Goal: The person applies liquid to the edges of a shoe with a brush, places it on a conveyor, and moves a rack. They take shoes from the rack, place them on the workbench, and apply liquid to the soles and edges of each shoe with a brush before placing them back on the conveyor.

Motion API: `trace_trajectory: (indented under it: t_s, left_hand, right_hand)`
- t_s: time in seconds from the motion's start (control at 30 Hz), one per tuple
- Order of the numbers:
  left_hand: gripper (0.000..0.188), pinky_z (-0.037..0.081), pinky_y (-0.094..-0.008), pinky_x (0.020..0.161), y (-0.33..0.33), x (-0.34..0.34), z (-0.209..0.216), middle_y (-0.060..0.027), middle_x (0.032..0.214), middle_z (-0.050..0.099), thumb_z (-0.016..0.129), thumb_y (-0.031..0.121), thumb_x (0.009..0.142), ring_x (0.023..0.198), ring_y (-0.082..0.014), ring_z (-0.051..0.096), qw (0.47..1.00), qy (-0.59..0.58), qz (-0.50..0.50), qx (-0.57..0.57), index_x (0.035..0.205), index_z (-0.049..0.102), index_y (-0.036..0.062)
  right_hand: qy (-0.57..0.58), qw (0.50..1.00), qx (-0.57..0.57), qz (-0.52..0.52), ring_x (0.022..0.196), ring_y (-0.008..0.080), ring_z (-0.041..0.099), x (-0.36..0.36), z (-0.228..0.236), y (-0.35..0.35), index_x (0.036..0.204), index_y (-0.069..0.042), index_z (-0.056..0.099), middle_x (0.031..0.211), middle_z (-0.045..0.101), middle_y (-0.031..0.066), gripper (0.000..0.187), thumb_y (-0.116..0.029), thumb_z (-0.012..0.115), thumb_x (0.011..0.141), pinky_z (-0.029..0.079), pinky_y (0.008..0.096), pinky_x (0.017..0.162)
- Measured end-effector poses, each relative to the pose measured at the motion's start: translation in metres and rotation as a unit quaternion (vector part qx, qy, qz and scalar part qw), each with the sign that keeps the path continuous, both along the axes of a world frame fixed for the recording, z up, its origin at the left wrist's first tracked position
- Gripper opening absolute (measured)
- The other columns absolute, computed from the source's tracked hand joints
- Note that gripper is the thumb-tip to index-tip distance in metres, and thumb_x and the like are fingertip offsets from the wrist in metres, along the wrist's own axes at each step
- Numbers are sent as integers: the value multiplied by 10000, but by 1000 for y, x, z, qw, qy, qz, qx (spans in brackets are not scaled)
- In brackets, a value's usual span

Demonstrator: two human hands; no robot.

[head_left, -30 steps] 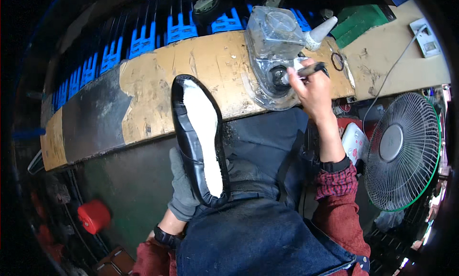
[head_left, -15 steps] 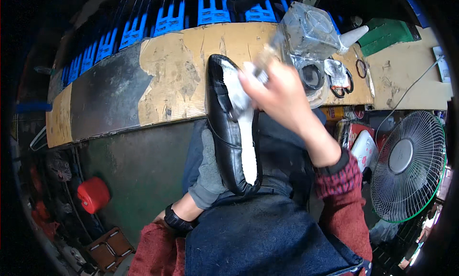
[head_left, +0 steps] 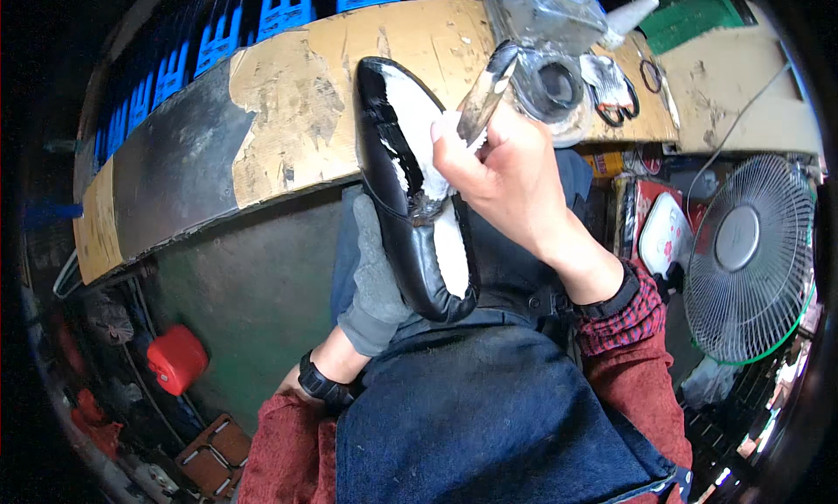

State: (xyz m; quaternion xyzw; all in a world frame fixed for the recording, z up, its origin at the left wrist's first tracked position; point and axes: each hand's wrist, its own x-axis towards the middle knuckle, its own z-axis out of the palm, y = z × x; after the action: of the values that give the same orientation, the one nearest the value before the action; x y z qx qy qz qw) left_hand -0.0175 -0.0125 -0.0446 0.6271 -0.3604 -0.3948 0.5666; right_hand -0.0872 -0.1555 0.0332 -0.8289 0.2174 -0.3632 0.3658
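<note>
Head view: black shoe [head_left: 406,251] cradled in my left grip [head_left: 375,281], brush [head_left: 485,98] pinched in my right grip [head_left: 513,168]

The shoe lay bottom up above my lap, its far end showing against the cardboard-topped desk [head_left: 305,146]; I could not tell whether the two touched. My left grip, in a grey glove, was curled along the shoe's left flank, its fingers mostly hidden underneath. I judged that this hold bore the weight from below and kept the white underside [head_left: 410,102] turned up, clear of my fingers. The glove probably spared my skin, since a glossy black streak ran down the left edge of that white.

My right grip, bare, was closed around the brush low down, the worn handle slanting up and away. Holding it so near the working end likely gave me finer control; the dark tip seemed to meet the shoe around its middle, though my hand partly masked it. A clear container [head_left: 572,124] with a dark round mouth stood on the desk just beyond that hand, presumably for a short reach. Beside it lay a black-handled tool wrapped in white [head_left: 611,81]. The fan [head_left: 738,238] stood well off to my right, out of my arm's way.
</note>
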Motion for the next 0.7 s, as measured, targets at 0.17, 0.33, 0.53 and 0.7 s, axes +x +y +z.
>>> trace_trajectory:
  t_s: [0.17,0.33,0.53,0.7]
  left_hand:
    - [301,456,-346,764,-7,-11,-9,-105,1005,581,616,114,829,911,-231,568,996,37,65,-49,1109,549,26]
    - [318,472,-336,686,-11,-15,4,-108,927,584,637,149,816,823,-206,587,975,-147,102,-131,1085,539,11]
    - [397,451,-323,901,4,-5,-34,-70,1162,527,573,182,904,1068,-184,529,995,-91,8,-30,1245,421,44]
    - [436,393,-354,958,21,13,-38,-86,1236,488,571,200,895,1144,-205,473,917,-398,8,-22,1277,418,57]
  right_hand:
    - [-11,1000,18,5,541,78,517,-18,3,20,809,-6,584,616,556,44,117,-104,647,794,434,245,509]
    - [-7,999,15,47,575,363,592,-36,10,38,748,0,530,612,559,180,181,-138,645,764,477,389,512]
    - [28,967,-81,242,597,315,587,-44,26,34,799,-11,552,646,561,145,238,-226,655,803,474,377,547]
    - [69,894,-198,397,736,327,517,-38,67,7,857,-38,511,704,536,133,323,-343,618,851,424,394,653]
